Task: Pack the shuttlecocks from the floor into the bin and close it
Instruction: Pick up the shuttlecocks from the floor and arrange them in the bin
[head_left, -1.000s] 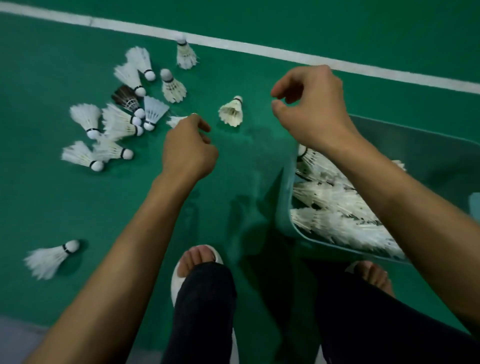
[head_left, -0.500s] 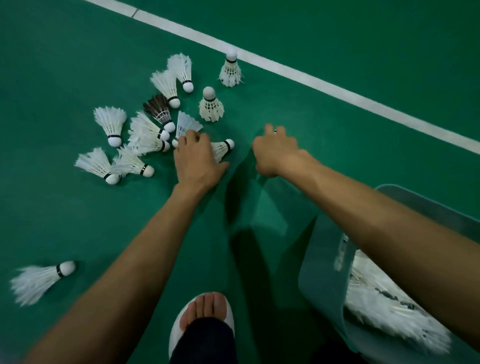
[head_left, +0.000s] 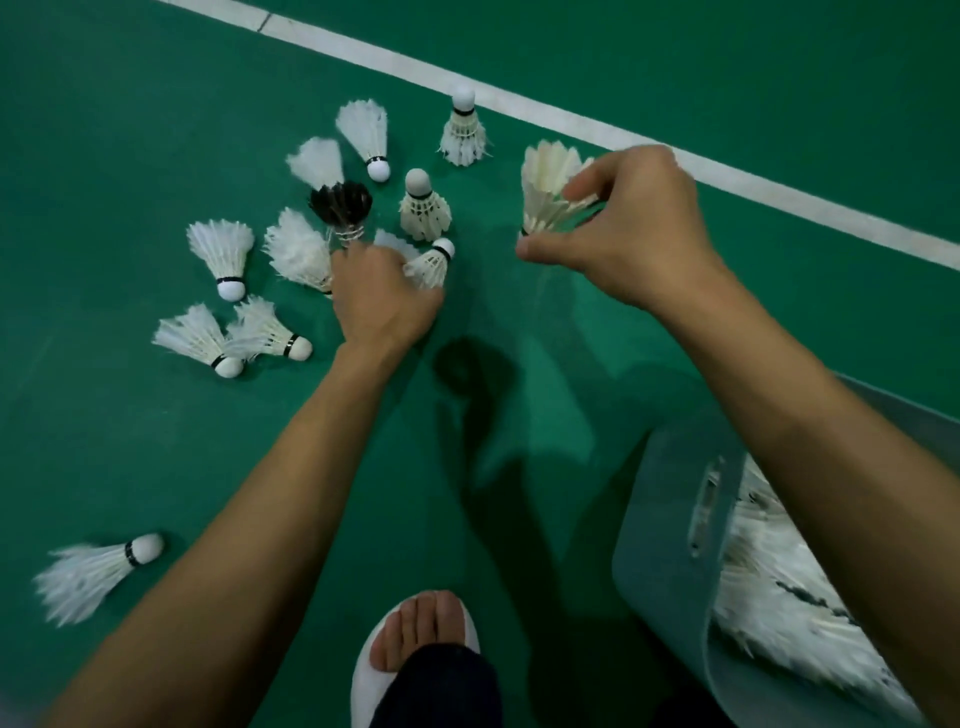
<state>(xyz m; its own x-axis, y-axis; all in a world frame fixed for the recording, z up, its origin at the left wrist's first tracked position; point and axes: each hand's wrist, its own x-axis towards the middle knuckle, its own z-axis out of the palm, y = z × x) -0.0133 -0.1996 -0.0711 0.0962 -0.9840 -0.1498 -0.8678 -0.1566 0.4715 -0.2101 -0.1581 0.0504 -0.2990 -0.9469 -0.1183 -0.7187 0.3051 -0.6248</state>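
Several white shuttlecocks and one black-feathered shuttlecock (head_left: 342, 203) lie in a cluster on the green floor. My right hand (head_left: 631, 231) holds a cream shuttlecock (head_left: 545, 182) by its lower feathers, lifted off the floor. My left hand (head_left: 382, 299) is down in the cluster, gripping a white shuttlecock (head_left: 431, 262) whose cork sticks out past the thumb. The grey-green bin (head_left: 670, 525) stands at lower right, open, with many shuttlecocks (head_left: 779, 613) inside; my right forearm crosses over it.
A lone shuttlecock (head_left: 93, 571) lies at the lower left. Two shuttlecocks (head_left: 463, 130) stand upright near the white court line (head_left: 571, 119). My foot in a white slipper (head_left: 415, 644) is at bottom centre.
My right hand has picked a cream shuttlecock up off the floor and raised it. My left hand has closed on a white shuttlecock. The view moved closer to the cluster.
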